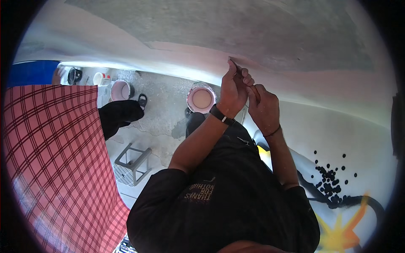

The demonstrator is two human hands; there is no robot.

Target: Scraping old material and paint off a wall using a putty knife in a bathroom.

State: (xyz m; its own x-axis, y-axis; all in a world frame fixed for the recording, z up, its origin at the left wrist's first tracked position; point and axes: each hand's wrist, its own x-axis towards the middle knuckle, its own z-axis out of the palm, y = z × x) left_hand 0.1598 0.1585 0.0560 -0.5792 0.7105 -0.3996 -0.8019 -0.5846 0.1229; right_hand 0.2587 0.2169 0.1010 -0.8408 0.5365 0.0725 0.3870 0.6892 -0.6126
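Note:
Both my hands are raised close to a wall (190, 51) with grey patches over a pale pinkish-white surface. My left hand (233, 93), with a black band at the wrist, is closed around the front part of a slim tool (256, 95) with a dark, narrow blade and a brownish handle. The blade's tip points up toward the wall; whether it touches cannot be made out. Behind it, my right hand (265, 109) is wrapped around the handle, a thin dark cord at its wrist.
On the floor below stand a pink-rimmed bucket (201, 99) with beige contents, another bucket (121, 90) and a grey stool (132, 164). A person in red plaid (59, 152) is close at left, near a white tub (99, 79). A painted wall (337, 130) rises at right.

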